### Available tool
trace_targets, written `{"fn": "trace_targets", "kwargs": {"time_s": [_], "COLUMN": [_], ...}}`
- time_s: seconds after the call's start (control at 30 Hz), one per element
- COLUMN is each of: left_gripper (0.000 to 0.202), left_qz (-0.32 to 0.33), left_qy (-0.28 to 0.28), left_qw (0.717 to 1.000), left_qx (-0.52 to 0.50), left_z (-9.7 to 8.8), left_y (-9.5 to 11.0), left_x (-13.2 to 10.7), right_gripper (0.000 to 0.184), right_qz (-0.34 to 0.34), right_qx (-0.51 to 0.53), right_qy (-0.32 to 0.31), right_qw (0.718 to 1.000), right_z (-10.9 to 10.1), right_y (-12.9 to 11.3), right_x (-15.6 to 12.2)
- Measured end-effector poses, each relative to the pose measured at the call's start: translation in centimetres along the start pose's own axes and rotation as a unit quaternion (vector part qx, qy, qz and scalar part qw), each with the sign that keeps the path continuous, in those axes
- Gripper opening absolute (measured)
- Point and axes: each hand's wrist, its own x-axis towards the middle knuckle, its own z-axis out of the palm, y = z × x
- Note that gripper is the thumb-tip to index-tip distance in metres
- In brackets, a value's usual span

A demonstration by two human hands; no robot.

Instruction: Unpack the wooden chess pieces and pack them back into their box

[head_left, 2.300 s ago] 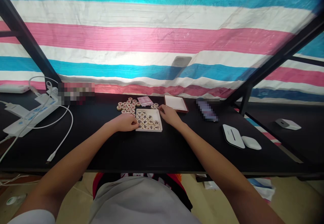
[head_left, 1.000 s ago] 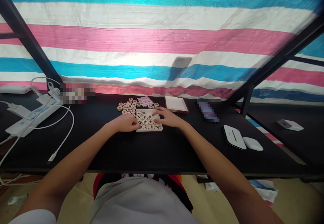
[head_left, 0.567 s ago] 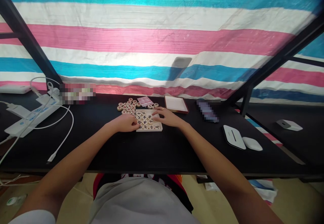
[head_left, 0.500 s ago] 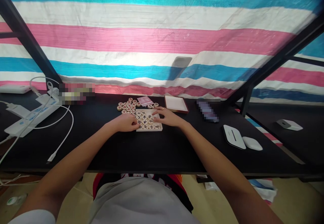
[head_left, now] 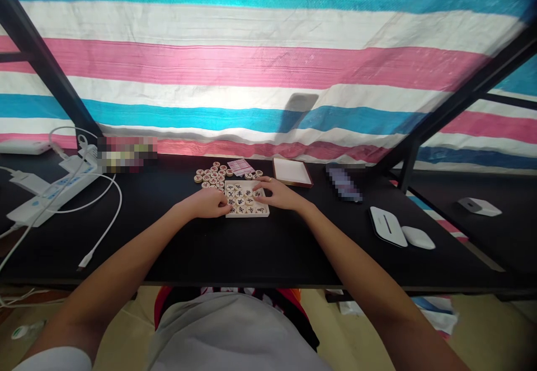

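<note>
Chinese chess pieces with dark characters (head_left: 240,202) lie in rows inside a shallow white box (head_left: 247,215) on the black desk. My left hand (head_left: 210,203) is closed at the box's left wall, thumb and fingers on its edge. Over the box's right side reaches my right hand (head_left: 274,193), thumb and fingers apart around a piece near the right wall. Its fingertips partly cover the upper right of the box. Several round pieces with red characters (head_left: 213,175) are heaped behind the left hand. A few more pieces (head_left: 254,175) lie just behind the box.
Behind the box are a pink printed card (head_left: 241,167) and an open box lid (head_left: 292,172). To the right lie a blurred phone (head_left: 344,183), a white flat device (head_left: 388,226) and a white mouse (head_left: 418,237). A power strip (head_left: 54,192) with white cables occupies the left.
The fingers of my right hand have shifted slightly, and the piece beside them shows more clearly in the box. My left hand has stayed at the box's left edge.
</note>
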Motion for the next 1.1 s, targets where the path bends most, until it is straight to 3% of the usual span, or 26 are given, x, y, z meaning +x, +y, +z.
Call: {"fn": "trace_targets", "kwargs": {"time_s": [0.37, 0.57, 0.8, 1.1], "left_gripper": [0.041, 0.042, 0.041, 0.042], "left_qz": [0.002, 0.0, -0.003, -0.001], "left_qy": [0.003, 0.002, 0.007, 0.002], "left_qw": [1.0, 1.0, 1.0, 1.0], "left_qx": [-0.002, -0.008, -0.012, -0.011], "left_z": [0.2, 0.1, 0.0, 0.2], "left_y": [-0.2, -0.2, 0.0, -0.3], "left_x": [0.1, 0.0, 0.0, -0.1], "right_gripper": [0.03, 0.031, 0.033, 0.025], "right_qz": [0.008, 0.026, 0.084, 0.156], "right_qx": [-0.014, -0.007, -0.074, -0.081], "right_qy": [0.029, 0.101, 0.196, 0.132], "right_qw": [0.999, 0.995, 0.974, 0.976], "right_z": [-0.1, 0.1, 0.7, 0.8], "right_y": [-0.5, -0.3, 0.8, 1.0], "right_x": [0.2, 0.3, 0.5, 0.5]}}
